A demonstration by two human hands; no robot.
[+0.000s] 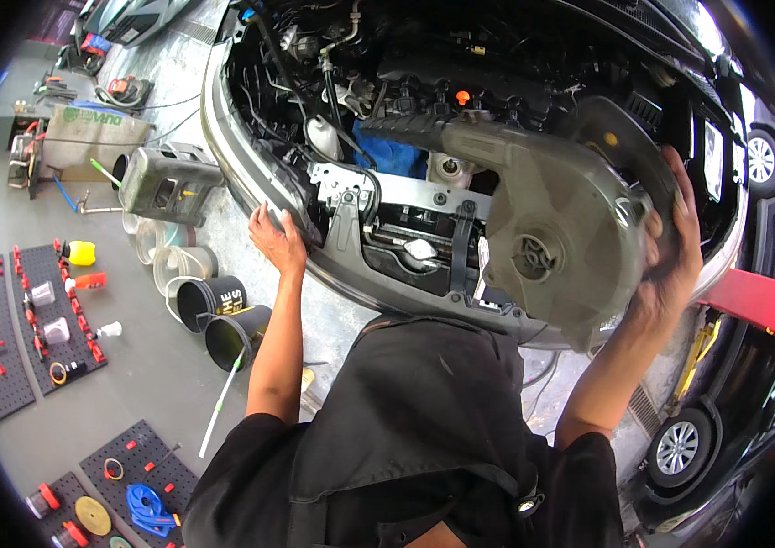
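Observation:
My right hand grips the edge of a large dusty plastic air intake housing, holding it tilted over the right front of an engine bay. A long ribbed duct runs from the housing toward the left, and a round socket shows in its broad face. My left hand rests on the car's front bumper, fingers spread and nothing in them. Behind the housing lie the black engine cover with an orange cap, a blue cloth and the silver crossmember. The housing hides part of the bay.
Buckets, one a black bucket, stand on the floor left of the car, near a grey plastic container. Pegboards with tools, such as this black pegboard, lie farther left. A red beam and another car are at right.

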